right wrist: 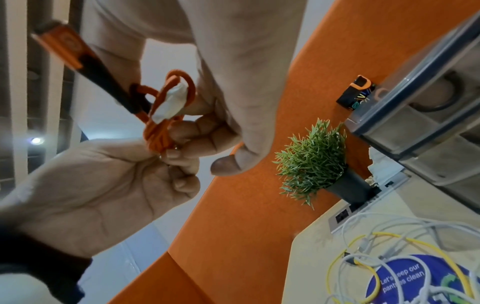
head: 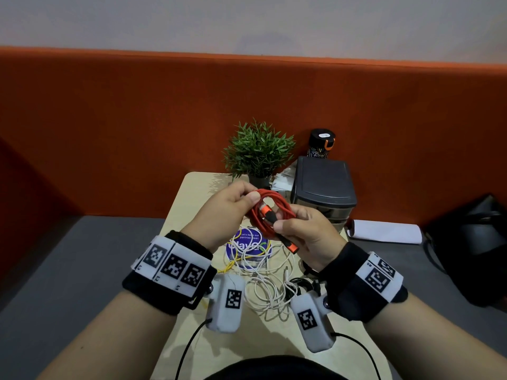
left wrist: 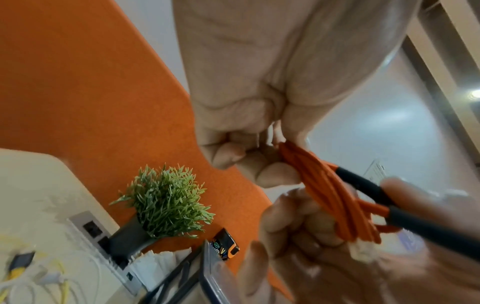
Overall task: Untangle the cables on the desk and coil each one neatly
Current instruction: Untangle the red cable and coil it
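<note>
Above the desk, both hands hold a coiled red-orange braided cable point(head: 277, 215). My left hand point(head: 247, 194) pinches the coil's top between thumb and fingers. My right hand point(head: 288, 219) grips its lower side, where a black and orange plug point(head: 289, 244) sticks out below the thumb. A second orange plug point(head: 266, 210) lies across the coil. In the left wrist view the left hand point(left wrist: 275, 148) clamps the bundled strands point(left wrist: 324, 195). In the right wrist view the right hand point(right wrist: 205, 144) holds the coil point(right wrist: 158, 133), with a white tag point(right wrist: 171, 102) among the loops. Tangled white and yellow cables point(head: 260, 270) lie on the desk below.
A potted plant point(head: 258, 152), a black drawer unit point(head: 323, 185) and a patterned bottle point(head: 321, 144) stand at the desk's back by the orange partition point(head: 137, 119). A black cable point(head: 301, 283) lies under my right wrist. A white paper roll point(head: 384, 231) and black bag point(head: 472, 242) sit right.
</note>
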`<state>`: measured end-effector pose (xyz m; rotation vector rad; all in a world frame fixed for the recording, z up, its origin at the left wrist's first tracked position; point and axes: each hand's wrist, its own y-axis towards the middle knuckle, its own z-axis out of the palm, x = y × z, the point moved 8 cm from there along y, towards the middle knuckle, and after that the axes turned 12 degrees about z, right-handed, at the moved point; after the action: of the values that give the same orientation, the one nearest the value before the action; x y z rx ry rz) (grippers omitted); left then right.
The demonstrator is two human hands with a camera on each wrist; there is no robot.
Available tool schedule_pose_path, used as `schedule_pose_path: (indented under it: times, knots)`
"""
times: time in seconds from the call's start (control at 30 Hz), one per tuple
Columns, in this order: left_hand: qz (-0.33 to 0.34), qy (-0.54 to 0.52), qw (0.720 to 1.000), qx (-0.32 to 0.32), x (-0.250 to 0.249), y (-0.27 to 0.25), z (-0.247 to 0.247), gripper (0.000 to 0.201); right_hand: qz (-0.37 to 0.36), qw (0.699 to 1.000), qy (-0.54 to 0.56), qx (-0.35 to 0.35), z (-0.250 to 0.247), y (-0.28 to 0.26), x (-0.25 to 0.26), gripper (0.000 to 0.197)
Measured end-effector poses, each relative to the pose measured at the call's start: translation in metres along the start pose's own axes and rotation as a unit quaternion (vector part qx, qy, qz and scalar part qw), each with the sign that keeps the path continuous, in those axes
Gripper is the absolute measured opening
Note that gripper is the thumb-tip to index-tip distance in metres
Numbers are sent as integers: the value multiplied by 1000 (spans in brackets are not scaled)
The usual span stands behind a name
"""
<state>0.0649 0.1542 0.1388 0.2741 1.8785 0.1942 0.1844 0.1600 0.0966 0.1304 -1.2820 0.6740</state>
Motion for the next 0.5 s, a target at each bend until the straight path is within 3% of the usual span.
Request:
schedule_pose_path:
  times: [0.17, 0.23, 0.3, 0.37, 0.43, 0.5]
  knots:
    - [9, -47, 999, 26, -6, 0, 6, 18, -2, 998, 15, 63, 7, -4, 3, 74]
    - [15, -82, 996, 32, -9, -1, 7, 28, 3, 998, 16, 55, 6, -5, 3, 59]
    - [13, -116, 993, 35, -8, -2, 6, 36, 3, 1000, 14, 24, 2, -7, 4, 31]
    - [16, -118, 991, 51, -10, -5, 5, 32, -2, 1000, 6, -4, 0, -10, 5, 7]
    - [29, -93, 993, 61, -12, -6, 6, 25, -5, 1000, -4, -11, 0, -12, 4, 4]
    - [50, -69, 996, 29, -14, -7, 3, 19, -7, 1000, -13, -21, 1, -13, 4, 7]
